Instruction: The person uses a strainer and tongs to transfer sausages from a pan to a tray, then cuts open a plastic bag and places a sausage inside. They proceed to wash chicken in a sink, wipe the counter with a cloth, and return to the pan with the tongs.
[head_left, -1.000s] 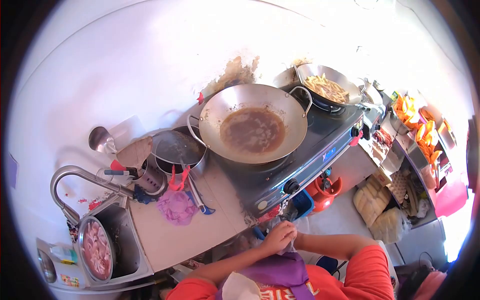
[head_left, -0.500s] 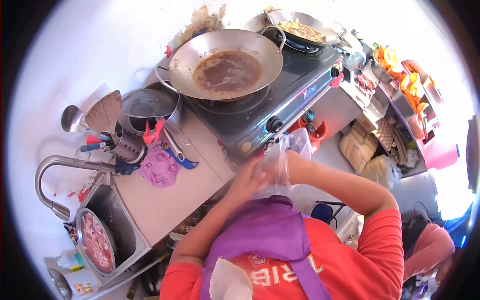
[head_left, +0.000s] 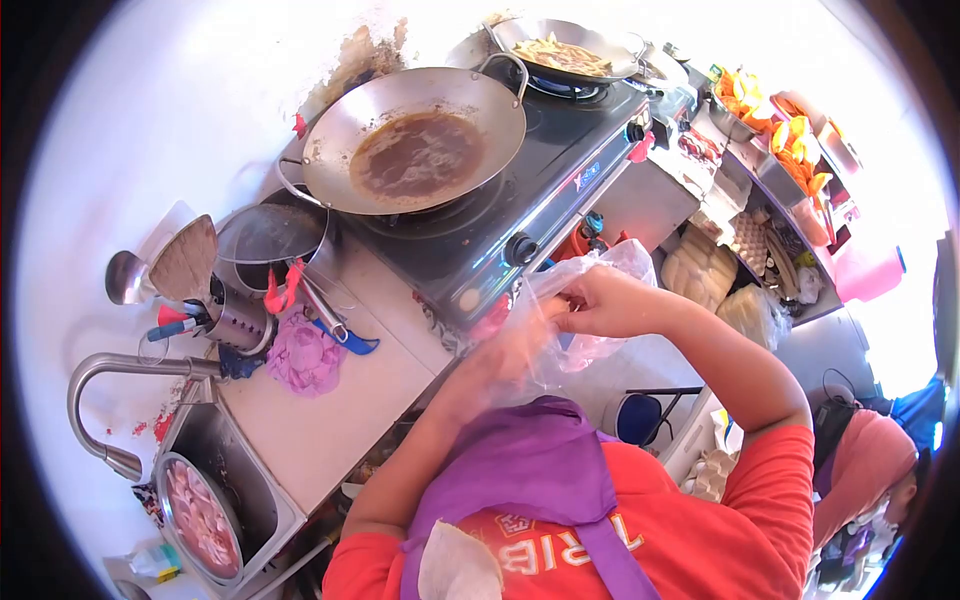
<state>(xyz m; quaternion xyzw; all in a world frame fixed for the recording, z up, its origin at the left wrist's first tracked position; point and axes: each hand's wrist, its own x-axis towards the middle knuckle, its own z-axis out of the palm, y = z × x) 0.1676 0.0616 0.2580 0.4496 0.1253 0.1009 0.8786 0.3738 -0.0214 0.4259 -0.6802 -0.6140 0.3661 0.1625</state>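
Your right arm (head_left: 740,365) bends at the elbow on the right of the frame, and its forearm slants toward the upper left. Your right hand (head_left: 612,302) is near the middle, with curled fingers pinching a clear, thin plastic bag (head_left: 545,290). Your left arm (head_left: 410,450) slants up from the lower left. Your left hand (head_left: 515,345) is a blur by the bag's left part, so I cannot tell whether its fingers are spread or pressed together.

Half a second ago the bag looked narrow and hung by your right hand; now it is spread wider around both hands. One second ago your hands were close together, lower down. The big round silver metal wok (head_left: 415,140) also sits farther left in view now.

The bag is just right of the middle, below the black gas stove (head_left: 560,150). Its long way runs from lower left to upper right. I cannot tell which way its mouth points.
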